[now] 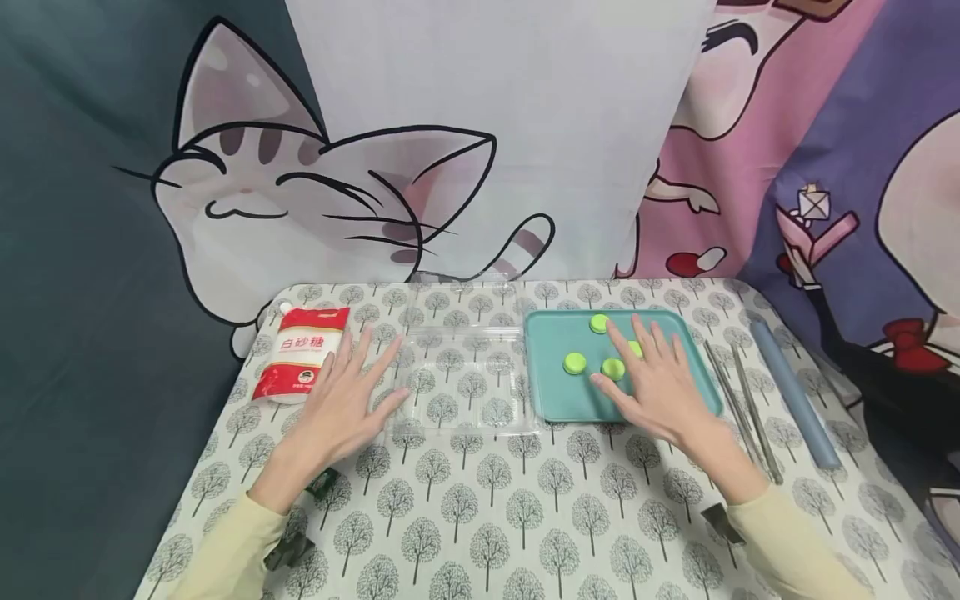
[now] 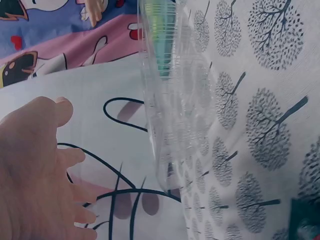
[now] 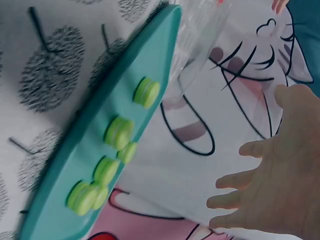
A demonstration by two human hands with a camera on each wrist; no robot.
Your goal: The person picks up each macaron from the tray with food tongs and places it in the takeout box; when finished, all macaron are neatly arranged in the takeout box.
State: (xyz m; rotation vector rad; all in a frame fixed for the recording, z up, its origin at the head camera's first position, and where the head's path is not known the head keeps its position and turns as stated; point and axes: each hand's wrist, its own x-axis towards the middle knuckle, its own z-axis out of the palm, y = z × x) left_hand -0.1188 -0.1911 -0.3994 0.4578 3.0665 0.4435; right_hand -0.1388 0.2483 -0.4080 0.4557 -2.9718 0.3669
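My left hand (image 1: pixel 341 400), fingers spread, is between a red-and-white bag of white sugar (image 1: pixel 303 350) and a clear plastic box (image 1: pixel 465 392). It holds nothing; in the left wrist view the same hand (image 2: pixel 40 170) is off the table, with the clear box (image 2: pixel 170 110) to its right. Over the right part of a teal tray (image 1: pixel 551 404) my right hand (image 1: pixel 660 387) hovers with spread, bare fingers. Several light green macarons (image 1: pixel 574 362) lie on that tray, some partly behind the hand in the head view. In the right wrist view, macarons (image 3: pixel 146 92) stand apart from the hand (image 3: pixel 280 170).
Right of the tray lie thin metal utensils (image 1: pixel 738 400), perhaps tongs, their kind unclear. Beyond them is a long blue-grey bar (image 1: pixel 795 392). The box's clear lid (image 1: pixel 465 304) stands at the back. A tree-patterned cloth (image 1: pixel 487 508) covers the table; a printed curtain (image 1: pixel 495 75) hangs behind.
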